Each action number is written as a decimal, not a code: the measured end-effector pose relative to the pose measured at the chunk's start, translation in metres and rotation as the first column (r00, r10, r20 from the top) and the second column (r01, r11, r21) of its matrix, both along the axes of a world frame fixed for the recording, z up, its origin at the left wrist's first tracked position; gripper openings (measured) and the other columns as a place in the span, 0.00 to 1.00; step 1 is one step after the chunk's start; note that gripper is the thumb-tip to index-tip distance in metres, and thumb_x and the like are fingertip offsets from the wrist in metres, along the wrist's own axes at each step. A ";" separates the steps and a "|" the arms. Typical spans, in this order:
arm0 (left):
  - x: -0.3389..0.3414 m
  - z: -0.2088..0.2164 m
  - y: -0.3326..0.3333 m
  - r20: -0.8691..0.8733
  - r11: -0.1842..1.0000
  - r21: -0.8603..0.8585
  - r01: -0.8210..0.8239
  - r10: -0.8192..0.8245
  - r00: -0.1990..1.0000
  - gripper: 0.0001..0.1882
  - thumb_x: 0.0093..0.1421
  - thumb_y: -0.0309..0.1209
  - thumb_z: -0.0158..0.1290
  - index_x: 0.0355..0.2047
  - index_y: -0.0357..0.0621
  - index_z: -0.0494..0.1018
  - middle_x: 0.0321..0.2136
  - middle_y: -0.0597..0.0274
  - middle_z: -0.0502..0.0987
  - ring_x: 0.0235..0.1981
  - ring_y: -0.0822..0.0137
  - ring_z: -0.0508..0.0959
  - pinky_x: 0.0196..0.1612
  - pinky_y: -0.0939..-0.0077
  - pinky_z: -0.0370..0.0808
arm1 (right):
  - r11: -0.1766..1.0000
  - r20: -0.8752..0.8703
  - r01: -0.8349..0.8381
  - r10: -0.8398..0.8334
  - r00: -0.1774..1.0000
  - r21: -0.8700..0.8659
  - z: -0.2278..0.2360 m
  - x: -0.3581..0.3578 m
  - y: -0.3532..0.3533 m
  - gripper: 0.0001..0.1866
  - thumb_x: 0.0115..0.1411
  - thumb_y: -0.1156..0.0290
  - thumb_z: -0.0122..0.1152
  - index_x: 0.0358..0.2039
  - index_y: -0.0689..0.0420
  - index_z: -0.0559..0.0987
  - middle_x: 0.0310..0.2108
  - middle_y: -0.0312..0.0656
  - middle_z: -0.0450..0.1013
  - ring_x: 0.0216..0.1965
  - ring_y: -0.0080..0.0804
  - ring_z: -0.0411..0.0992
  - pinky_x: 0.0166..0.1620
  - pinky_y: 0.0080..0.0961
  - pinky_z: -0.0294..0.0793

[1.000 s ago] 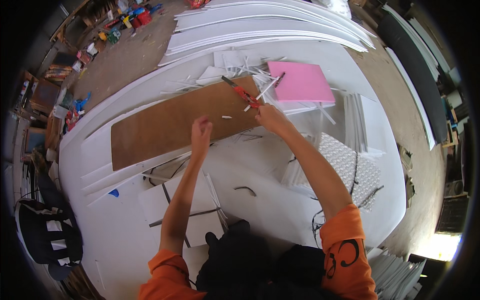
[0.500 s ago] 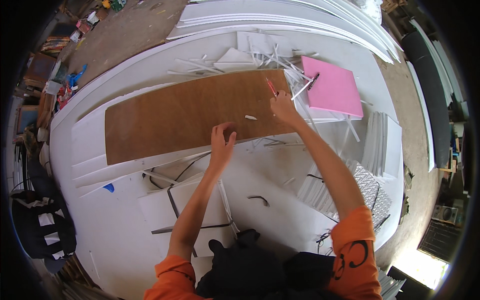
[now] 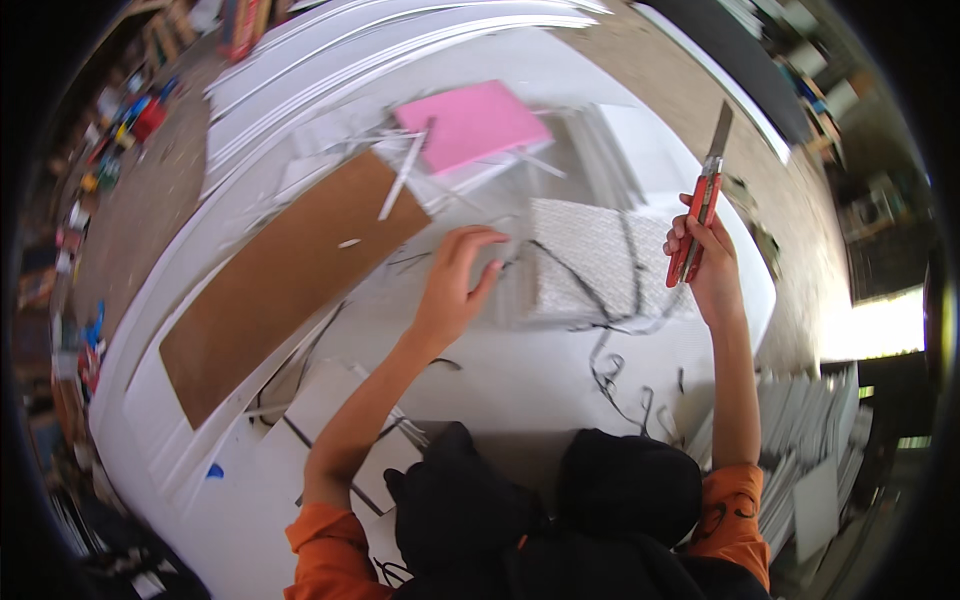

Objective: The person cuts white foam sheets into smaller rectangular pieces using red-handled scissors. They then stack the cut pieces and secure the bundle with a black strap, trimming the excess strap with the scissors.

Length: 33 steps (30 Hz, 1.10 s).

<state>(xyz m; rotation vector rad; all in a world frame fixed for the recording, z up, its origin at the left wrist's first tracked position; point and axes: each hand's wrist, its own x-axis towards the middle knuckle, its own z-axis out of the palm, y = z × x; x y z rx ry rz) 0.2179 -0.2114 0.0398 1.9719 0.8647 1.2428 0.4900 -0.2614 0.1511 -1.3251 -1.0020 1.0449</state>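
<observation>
My right hand (image 3: 708, 255) is raised at the right, its fingers wrapped round the red handle of a utility knife (image 3: 703, 205). The knife's long blade is out and points up. My left hand (image 3: 455, 280) hangs in front of me with thumb and fingers apart, holding nothing. To its left lies a long brown board (image 3: 290, 285) with a small white scrap (image 3: 348, 243) on it. A bundle of white textured sheets (image 3: 575, 225) lies between my hands, with a black strap (image 3: 570, 275) across it.
Beyond the board are a pink sheet (image 3: 475, 125) and loose white strips (image 3: 402, 178). White sheets are stacked at the far right (image 3: 645, 150) and far left (image 3: 330, 50). A strapped white bundle (image 3: 345, 420) lies near my left forearm; more panels (image 3: 800, 450) stand at the right.
The view has swung right. My right hand has lifted off the board's far right end, raising the knife to the right. My left hand has left the board's near edge.
</observation>
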 end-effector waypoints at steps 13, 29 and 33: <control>0.132 0.015 -0.023 -0.719 0.633 0.421 0.650 -0.204 0.664 0.14 0.44 0.32 0.56 0.30 0.46 0.64 0.29 0.65 0.66 0.35 0.67 0.68 0.36 0.75 0.67 | 0.988 -0.175 0.108 -0.125 0.977 -0.107 -0.084 0.088 -0.135 0.11 0.55 0.73 0.49 0.39 0.56 0.64 0.28 0.39 0.69 0.29 0.22 0.66 0.30 0.19 0.68; 0.200 0.064 0.003 -0.017 0.888 -0.236 0.395 -0.410 0.912 0.10 0.56 0.27 0.48 0.36 0.40 0.61 0.26 0.63 0.71 0.28 0.76 0.71 0.28 0.83 0.66 | 0.948 0.182 -0.148 0.205 0.962 -0.282 -0.038 0.098 -0.060 0.19 0.43 0.71 0.65 0.33 0.58 0.66 0.23 0.32 0.64 0.23 0.19 0.63 0.27 0.17 0.65; 0.211 0.063 0.006 -0.125 0.888 -0.179 0.424 -0.448 0.885 0.12 0.56 0.31 0.49 0.39 0.41 0.63 0.27 0.63 0.72 0.27 0.74 0.71 0.31 0.80 0.67 | 0.967 0.237 -0.050 0.111 0.965 -0.251 -0.042 0.128 -0.055 0.15 0.45 0.72 0.64 0.29 0.57 0.65 0.22 0.32 0.64 0.22 0.18 0.63 0.26 0.17 0.65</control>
